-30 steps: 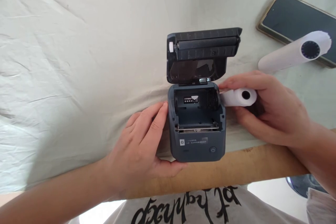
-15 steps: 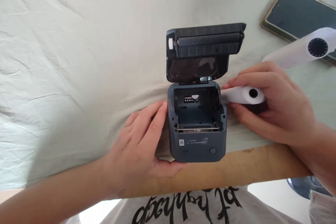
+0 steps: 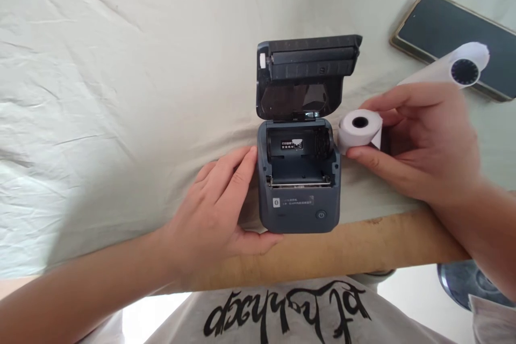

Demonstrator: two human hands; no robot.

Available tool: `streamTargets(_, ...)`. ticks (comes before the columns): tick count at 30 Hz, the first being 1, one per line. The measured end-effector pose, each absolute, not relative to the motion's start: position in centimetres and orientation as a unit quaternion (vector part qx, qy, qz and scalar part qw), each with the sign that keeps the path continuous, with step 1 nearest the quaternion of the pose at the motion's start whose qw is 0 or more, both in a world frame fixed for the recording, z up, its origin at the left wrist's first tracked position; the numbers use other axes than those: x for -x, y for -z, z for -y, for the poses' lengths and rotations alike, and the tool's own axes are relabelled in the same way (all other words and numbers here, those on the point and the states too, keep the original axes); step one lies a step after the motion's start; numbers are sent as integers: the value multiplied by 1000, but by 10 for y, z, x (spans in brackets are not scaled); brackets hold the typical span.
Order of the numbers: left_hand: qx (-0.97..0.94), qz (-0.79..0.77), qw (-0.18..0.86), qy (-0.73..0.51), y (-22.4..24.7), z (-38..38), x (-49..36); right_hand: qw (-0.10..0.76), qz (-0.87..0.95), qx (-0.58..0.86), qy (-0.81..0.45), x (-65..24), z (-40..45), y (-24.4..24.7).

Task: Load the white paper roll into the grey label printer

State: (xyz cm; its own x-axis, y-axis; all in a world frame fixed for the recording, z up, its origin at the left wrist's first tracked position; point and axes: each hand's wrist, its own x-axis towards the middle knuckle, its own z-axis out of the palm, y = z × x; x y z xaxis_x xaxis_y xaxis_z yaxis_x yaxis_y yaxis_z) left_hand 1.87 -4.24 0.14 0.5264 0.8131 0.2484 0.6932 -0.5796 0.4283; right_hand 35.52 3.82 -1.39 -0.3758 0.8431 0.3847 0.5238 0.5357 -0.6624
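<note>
A dark blue-grey label printer [image 3: 299,220] stands near the table edge with its lid [image 3: 308,59] tipped up and its paper bay bare. My left hand [image 3: 215,207] grips its left side, fingertips along the wall and thumb across the front corner. Just right of the printer, my right hand [image 3: 427,140] is closed on a small white paper roll [image 3: 355,137], with the thumb in front and fingers behind. The roll's dark core faces up, and a loose paper flap shows on its right side.
A larger white roll [image 3: 431,67] with a dark core lies beyond my right hand, partly over a phone [image 3: 451,21]. Pale wrinkled cloth [image 3: 141,64] covers the table up to a wooden front edge [image 3: 363,242]. A dark round object [image 3: 471,282] sits below the edge.
In my right hand the paper roll has turned, so its core now faces up more. The printer and surroundings appear slightly shifted in view. My left hand stays on the printer.
</note>
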Motion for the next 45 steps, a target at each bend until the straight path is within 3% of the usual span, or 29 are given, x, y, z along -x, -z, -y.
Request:
streamTargets(7,-869,-421,144,-214,3,39,-14,468,802,334,-165,-347,-40,-9)
streamTargets(14,-874,-418,160,-190,1,37,-11,321,891,312,-73,-312,-30,-52)
streamTargets(20,-866,-434,173,-177,5,39,-12,267,894,359,-28,-293,-46,-39)
streamTargets(27,-881,-409,141,-193,8,39,-11,295,906,303,1,-293,-45,-40)
streamTargets(34,-876,-405,143,-219,6,40,-14,284,911,283,-93,-295,-22,-53)
streamTargets(41,-890,-364,148,-229,6,39,-10,263,933,230,-87,-307,-10,-40)
streamTargets(45,-891,-349,166,-237,5,38,-8,295,910,285,-57,-316,-17,-44)
